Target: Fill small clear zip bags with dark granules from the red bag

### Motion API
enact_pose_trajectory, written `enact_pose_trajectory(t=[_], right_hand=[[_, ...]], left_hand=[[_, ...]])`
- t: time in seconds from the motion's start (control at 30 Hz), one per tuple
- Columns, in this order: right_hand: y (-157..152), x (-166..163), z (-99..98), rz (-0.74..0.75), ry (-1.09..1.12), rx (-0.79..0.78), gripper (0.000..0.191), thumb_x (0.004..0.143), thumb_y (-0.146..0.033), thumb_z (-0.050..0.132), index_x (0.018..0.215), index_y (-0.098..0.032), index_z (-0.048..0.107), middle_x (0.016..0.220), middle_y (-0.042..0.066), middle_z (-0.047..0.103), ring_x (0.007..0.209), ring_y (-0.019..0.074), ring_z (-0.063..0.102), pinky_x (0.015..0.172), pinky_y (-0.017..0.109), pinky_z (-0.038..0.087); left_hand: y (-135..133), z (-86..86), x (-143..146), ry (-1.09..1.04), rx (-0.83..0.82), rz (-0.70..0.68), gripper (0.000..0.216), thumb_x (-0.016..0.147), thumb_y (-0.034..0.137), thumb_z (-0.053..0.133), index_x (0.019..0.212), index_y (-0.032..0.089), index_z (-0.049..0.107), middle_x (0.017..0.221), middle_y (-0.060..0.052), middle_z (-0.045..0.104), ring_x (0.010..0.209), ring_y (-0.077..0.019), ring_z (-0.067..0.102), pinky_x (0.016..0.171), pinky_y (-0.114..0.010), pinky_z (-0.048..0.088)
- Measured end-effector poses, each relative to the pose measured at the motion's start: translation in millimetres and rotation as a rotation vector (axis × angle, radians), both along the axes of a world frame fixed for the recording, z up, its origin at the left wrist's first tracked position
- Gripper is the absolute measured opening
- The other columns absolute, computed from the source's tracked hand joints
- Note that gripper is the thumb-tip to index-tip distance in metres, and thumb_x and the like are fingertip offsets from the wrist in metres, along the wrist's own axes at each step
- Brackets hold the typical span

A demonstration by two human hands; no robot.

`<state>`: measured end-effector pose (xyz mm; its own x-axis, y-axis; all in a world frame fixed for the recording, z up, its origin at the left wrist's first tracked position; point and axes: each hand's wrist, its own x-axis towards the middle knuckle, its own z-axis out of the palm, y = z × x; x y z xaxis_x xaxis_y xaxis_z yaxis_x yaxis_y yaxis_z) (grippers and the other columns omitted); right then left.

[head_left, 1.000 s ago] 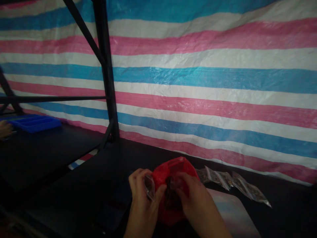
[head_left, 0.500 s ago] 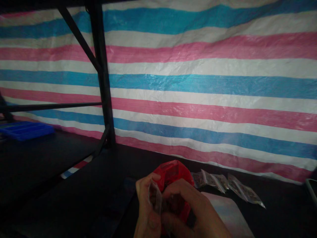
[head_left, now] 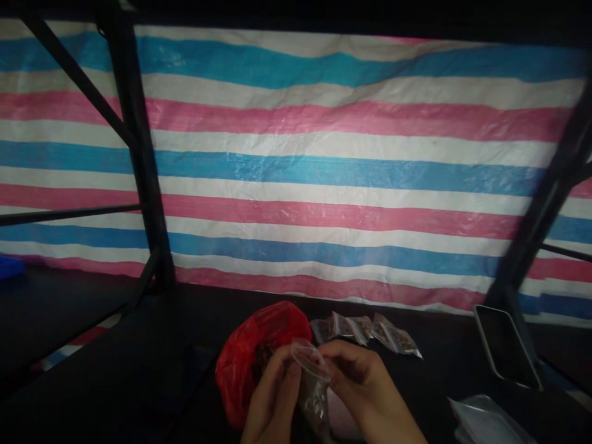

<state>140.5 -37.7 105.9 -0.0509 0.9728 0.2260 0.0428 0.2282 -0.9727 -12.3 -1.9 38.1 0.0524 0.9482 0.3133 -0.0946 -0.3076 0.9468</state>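
Between my two hands is a small clear zip bag (head_left: 315, 398) with dark bits in its lower part, its mouth slightly apart at the top. My left hand (head_left: 274, 394) pinches the bag's left edge. On the right edge, my right hand (head_left: 365, 385) grips it between thumb and fingers. Just behind and left of my left hand lies an open red plastic bag (head_left: 240, 354) with dark brown contents, partly hidden by that hand. A pale flat object (head_left: 340, 413) shows under my right hand, mostly covered.
Several filled zip bags (head_left: 356, 328) lie in a row beyond my hands. At the right are a phone (head_left: 507, 348) and a stack of clear bags (head_left: 490, 422). Black frame posts (head_left: 145, 185) stand before a striped sheet (head_left: 324, 185). A blue tray (head_left: 10, 266) sits far left.
The view has swung right. My right hand has come out from the red bag's opening and now holds the zip bag's rim together with my left hand.
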Motion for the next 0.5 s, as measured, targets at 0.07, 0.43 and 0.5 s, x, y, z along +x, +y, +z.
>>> enact_pose_trajectory(t=[0.07, 0.43, 0.5], right_hand=[[-4.0, 12.1, -1.6, 0.027, 0.006, 0.038, 0.051, 0.089, -0.071, 0.073, 0.11, -0.026, 0.084, 0.098, 0.006, 0.082, 0.092, 0.0239, 0.074, 0.087, 0.034, 0.056], [0.3, 49.8, -17.1, -0.322, -0.279, 0.075, 0.024, 0.092, -0.031, 0.069, 0.074, -0.021, 0.082, 0.075, 0.003, 0.079, 0.072, 0.0212, 0.068, 0.07, 0.031, 0.048], [-1.2, 54.6, -16.3, -0.25, -0.268, 0.104, 0.022, 0.091, -0.027, 0.068, 0.076, -0.023, 0.083, 0.078, 0.003, 0.079, 0.077, 0.0211, 0.07, 0.072, 0.03, 0.048]], left_hand=[[-3.8, 6.1, 5.5, -0.03, -0.072, -0.066, 0.043, 0.094, 0.067, 0.063, 0.112, 0.03, 0.075, 0.115, -0.005, 0.081, 0.113, -0.0282, 0.075, 0.097, -0.038, 0.064], [-1.5, -27.7, 37.4, 0.165, 0.08, -0.017, 0.04, 0.094, 0.059, 0.069, 0.115, 0.026, 0.078, 0.121, -0.009, 0.079, 0.114, -0.0274, 0.074, 0.097, -0.036, 0.062], [-7.6, -32.2, 47.4, 0.158, 0.088, -0.047, 0.045, 0.098, 0.06, 0.063, 0.124, 0.026, 0.077, 0.133, -0.01, 0.076, 0.128, -0.0293, 0.07, 0.109, -0.04, 0.058]])
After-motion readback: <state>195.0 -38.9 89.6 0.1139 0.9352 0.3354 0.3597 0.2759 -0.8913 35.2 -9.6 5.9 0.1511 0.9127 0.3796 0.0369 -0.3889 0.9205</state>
